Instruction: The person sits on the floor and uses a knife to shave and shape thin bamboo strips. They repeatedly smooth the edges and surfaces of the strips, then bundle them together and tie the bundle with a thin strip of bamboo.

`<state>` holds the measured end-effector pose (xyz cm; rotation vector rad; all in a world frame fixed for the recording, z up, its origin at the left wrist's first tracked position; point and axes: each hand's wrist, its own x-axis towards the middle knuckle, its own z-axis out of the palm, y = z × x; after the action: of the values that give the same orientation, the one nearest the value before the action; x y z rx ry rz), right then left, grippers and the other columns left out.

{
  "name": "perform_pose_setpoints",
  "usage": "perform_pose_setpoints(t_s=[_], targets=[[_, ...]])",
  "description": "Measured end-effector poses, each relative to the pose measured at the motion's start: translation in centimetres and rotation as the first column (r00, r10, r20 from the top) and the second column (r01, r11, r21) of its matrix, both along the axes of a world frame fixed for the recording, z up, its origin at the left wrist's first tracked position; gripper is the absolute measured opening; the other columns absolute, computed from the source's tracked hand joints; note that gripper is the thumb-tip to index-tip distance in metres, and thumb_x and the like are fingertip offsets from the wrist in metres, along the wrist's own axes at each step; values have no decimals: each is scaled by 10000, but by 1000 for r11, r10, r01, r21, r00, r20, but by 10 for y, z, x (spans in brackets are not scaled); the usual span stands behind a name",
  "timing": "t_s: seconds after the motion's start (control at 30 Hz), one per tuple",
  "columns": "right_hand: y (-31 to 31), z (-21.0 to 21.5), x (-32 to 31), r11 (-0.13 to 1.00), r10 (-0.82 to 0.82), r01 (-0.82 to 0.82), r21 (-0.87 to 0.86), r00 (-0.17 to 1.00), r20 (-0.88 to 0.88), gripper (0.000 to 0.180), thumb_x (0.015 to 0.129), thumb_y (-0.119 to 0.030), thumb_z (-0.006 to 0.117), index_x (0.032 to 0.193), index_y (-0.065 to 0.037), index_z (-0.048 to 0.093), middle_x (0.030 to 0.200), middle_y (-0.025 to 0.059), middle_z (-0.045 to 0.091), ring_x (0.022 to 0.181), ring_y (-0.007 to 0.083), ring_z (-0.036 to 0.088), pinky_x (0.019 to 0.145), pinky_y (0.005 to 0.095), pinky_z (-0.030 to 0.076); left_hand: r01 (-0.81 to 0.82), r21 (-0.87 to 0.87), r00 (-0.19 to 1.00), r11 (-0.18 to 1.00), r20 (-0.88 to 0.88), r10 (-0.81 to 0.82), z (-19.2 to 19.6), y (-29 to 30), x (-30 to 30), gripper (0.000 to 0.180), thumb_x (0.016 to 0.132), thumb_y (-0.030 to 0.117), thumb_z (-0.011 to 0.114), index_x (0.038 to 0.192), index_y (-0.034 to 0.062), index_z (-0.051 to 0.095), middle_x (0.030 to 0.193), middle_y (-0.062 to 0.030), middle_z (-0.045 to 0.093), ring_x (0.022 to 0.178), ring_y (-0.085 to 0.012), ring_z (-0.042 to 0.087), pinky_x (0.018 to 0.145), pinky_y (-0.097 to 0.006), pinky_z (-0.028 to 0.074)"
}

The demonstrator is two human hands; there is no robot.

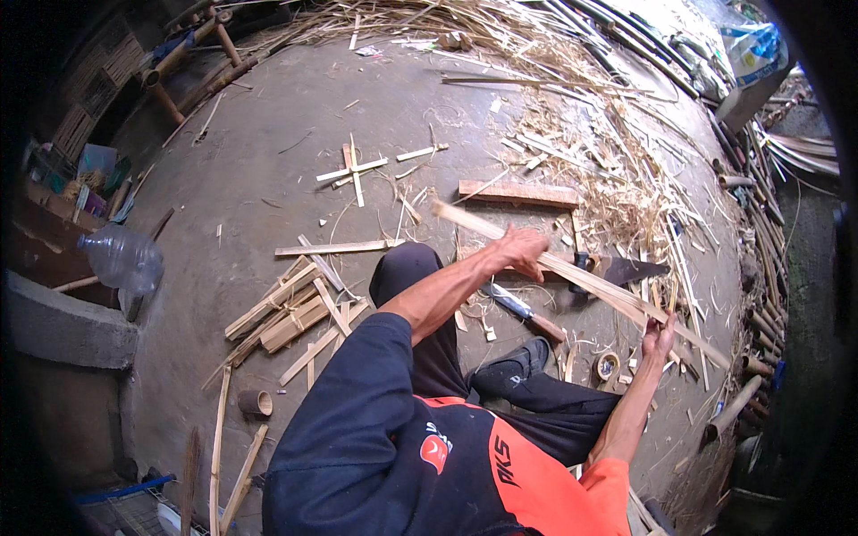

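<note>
Long pale bamboo strips (594, 284) lie slantwise across my lap, held in both hands. My left hand (523, 250) is closed round them nearer their far left end. Toward the right end, my right hand (659, 338) grips the strips from below, and they fan slightly apart there. Beneath the strips, on the floor, is a saw (630, 270) with a dark blade, partly covered by them. A large knife (527, 313) with a wooden handle rests in front of my bent legs. Beyond the strips sits a reddish wooden block (518, 192).
Tied bundles of bamboo pieces (290, 313) lie at left, near a short bamboo tube (256, 404). Crossed sticks (353, 170) are on the floor ahead. Shavings (617, 170) heap up at far right; bamboo poles (760, 268) line the right edge. A clear plastic jug (122, 257) stands left.
</note>
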<state>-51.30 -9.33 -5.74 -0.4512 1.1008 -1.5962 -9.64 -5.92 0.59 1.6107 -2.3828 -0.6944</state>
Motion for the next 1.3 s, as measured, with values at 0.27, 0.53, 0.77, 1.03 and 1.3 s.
perform_pose_setpoints(t_s=[0.27, 0.53, 0.77, 1.03, 1.3], targets=[[32, -13, 14, 955, 260, -238, -176, 958, 117, 220, 858, -317, 547, 923, -107, 563, 844, -3, 556, 748, 114, 515, 629, 259, 436, -127, 369, 937, 920, -259, 233, -75, -19, 12, 406, 751, 391, 614, 950, 37, 620, 852, -164, 629, 812, -265, 586, 768, -418, 433], [48, -46, 30, 947, 177, -117, 298, 967, -183, 206, 857, -304, 573, 862, -106, 518, 718, -15, 489, 623, 120, 473, 519, 262, 392, -264, 290, 941, 920, -134, 312, -129, -26, 42, 360, 740, 394, 624, 935, 94, 661, 944, -161, 633, 892, -291, 603, 746, -388, 472], [47, -86, 39, 939, 18, 32, 342, 990, -142, 194, 852, -251, 592, 877, -85, 496, 769, 11, 495, 680, 140, 497, 567, 275, 432, -540, 239, 842, 807, 130, 524, -157, -19, 44, 358, 753, 412, 572, 917, 109, 668, 966, -162, 631, 931, -315, 593, 791, -437, 442], [46, -125, 20, 922, 242, -101, 373, 903, -354, 357, 888, -239, 527, 1179, -54, 435, 1001, 77, 541, 895, 198, 569, 699, 318, 501, -332, 52, 942, 942, -32, 334, -117, -25, 8, 194, 652, 145, 609, 806, 30, 633, 884, -173, 593, 847, -331, 563, 798, -451, 429], [79, -116, 63, 873, 484, -237, 426, 524, -701, 372, 904, -226, 481, 1206, -15, 432, 1045, 89, 544, 857, 172, 565, 653, 286, 474, -627, -105, 396, 772, -896, 199, 32, 108, 111, 174, 800, 60, 578, 970, 39, 614, 931, -88, 619, 843, -173, 582, 741, -294, 464]])
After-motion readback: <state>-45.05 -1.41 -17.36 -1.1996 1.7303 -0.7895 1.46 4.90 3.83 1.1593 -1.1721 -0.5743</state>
